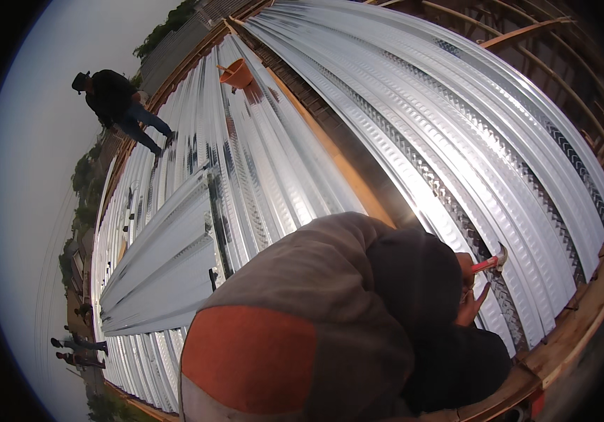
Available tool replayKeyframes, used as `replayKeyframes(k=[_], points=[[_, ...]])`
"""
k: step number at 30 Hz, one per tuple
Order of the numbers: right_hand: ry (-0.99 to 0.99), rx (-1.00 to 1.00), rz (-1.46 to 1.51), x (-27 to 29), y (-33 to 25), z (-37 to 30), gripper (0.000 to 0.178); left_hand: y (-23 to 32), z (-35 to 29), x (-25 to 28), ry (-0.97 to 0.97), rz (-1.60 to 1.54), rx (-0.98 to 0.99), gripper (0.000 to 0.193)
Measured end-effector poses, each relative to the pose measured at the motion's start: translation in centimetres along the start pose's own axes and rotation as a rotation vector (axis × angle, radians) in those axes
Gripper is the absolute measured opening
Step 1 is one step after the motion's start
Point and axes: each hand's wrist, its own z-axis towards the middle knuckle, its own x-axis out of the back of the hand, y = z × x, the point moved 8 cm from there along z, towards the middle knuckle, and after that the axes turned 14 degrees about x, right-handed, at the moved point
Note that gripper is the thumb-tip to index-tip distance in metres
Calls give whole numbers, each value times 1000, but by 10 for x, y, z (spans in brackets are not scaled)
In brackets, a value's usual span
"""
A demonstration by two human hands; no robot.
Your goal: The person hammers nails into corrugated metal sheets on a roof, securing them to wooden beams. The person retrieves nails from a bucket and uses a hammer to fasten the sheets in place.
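Observation:
Neither of my hands shows in the head view. Close in front crouches a co-worker (295, 281) in a grey-brown jacket with an orange panel, bent over toward the right, the top of the body dark and rounded. Beyond it, a co-worker's hand (466, 269) grips the red handle of a claw hammer (488, 263), its metal head over the roofing. Just below, another hand (467, 311) has a finger raised; whether it holds anything is hidden. Under the hammer lie ribbed, shiny metal roofing sheets (428, 141).
A wooden beam (347, 169) runs along a gap between sheets. An orange bucket (237, 74) stands farther up. At far left another person (115, 105) stands on the roof, with more people (80, 352) lower down. Timber edging (583, 316) borders the right side, with open framing (527, 35) beyond.

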Motion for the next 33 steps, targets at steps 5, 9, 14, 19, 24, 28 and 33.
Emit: replayKeyframes(k=[5,9,14,19,24,28,33], points=[[-161,-84,181,-16,36,16,59,-8,29,-4,-155,36,-518,25],[-159,61,240,-7,29,15,52,23,-10,3,-35,-33,24,32],[-102,359,114,9,1,29,43,58,30,29,-109,-61,-104,19],[179,505,-392,56,-47,17,27,92,66,-24,-360,-187,-40,16],[155,745,-877,25,-146,4,32,67,95,-66,-605,-357,231,14],[158,748,-927,29,-178,35,19,73,120,-88,-823,-551,346,15],[342,684,-615,78,-195,67,17,145,134,-104,-718,-225,122,16]])
